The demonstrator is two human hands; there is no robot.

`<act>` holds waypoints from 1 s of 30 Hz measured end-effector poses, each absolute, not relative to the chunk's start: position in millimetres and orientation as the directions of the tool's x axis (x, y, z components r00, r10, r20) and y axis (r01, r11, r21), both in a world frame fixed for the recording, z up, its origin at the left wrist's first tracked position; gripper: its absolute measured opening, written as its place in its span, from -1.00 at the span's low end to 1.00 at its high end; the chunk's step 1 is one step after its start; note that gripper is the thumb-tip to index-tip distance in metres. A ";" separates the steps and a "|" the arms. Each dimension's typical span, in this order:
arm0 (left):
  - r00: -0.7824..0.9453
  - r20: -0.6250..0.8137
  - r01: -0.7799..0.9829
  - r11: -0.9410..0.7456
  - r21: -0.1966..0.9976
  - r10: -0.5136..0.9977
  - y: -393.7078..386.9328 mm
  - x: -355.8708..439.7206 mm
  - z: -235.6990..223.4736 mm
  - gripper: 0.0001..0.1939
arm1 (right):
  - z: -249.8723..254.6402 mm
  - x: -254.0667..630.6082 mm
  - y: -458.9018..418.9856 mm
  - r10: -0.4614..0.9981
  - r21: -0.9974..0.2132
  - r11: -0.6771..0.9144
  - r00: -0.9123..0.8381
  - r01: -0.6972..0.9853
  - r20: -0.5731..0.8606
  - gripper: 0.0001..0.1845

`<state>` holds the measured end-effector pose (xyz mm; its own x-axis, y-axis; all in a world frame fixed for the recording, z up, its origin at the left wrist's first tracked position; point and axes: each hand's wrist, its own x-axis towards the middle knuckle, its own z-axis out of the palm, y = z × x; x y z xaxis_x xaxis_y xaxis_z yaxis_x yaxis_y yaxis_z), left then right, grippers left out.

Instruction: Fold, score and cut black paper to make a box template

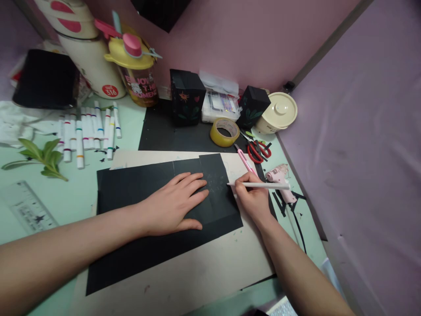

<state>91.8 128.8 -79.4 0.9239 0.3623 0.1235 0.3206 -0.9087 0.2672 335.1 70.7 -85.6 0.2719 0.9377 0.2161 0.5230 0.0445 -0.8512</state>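
Note:
My left hand point(174, 202) lies flat, fingers spread, on a sheet of black card point(131, 188). A fold line and faint pale marks show on the card near its right end. Pinched in my right hand point(251, 195) is a slim white pencil point(272, 186), held almost level. Its tip is close to the card's right edge; whether it touches cannot be made out. Beneath the card is a larger beige board point(204, 272). A pink craft knife point(245, 160) lies just beyond my right hand.
Beyond the board are yellow tape point(215, 137), red-handled scissors point(253, 153) and two black paper boxes point(186, 103). A pink glue gun point(279, 177) lies right. On the left are several markers point(80, 149), a leafy sprig point(46, 158), a ruler point(31, 208) and a yellow-lidded cup point(136, 77).

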 end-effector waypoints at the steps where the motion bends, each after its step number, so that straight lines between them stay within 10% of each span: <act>1: 0.926 0.115 0.322 -0.910 0.259 0.360 128.7 91.9 -79.1 -0.27 | -85.7 335.1 70.6 0.937 -0.852 0.040 0.275 0.523 0.213 -0.84; 30: 0.925 0.116 0.323 -0.908 0.268 0.363 128.5 92.5 -79.5 -0.28 | -84.9 335.6 68.9 0.948 -0.870 0.063 0.243 0.488 0.205 -0.84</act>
